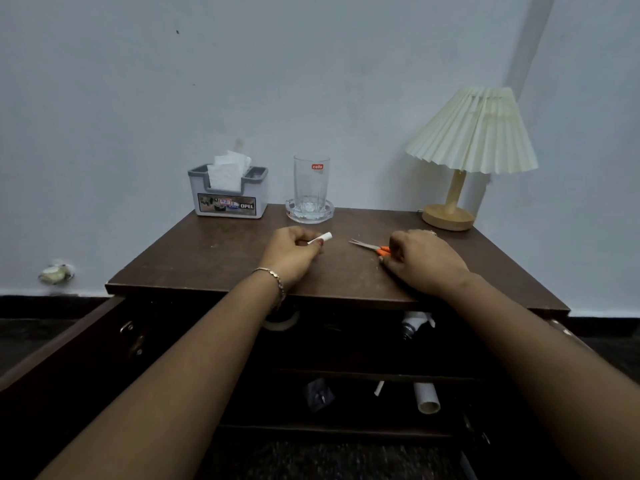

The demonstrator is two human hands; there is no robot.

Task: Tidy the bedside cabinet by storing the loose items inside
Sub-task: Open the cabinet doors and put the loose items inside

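Tissue box (228, 195) left of glass (311, 183), lamp (464, 157) right.

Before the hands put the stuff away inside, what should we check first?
1. Left hand holds the small white tube: ok.
2. Right hand has a firm hold of the scissors: cannot tell, fingers only curl at the orange handles.
3. Cabinet doors open: ok, the shelves show.
4. Room on the shelves: ok, a few things inside, dark gaps between.
5. Glass is clear of both hands: ok, it stands behind them.
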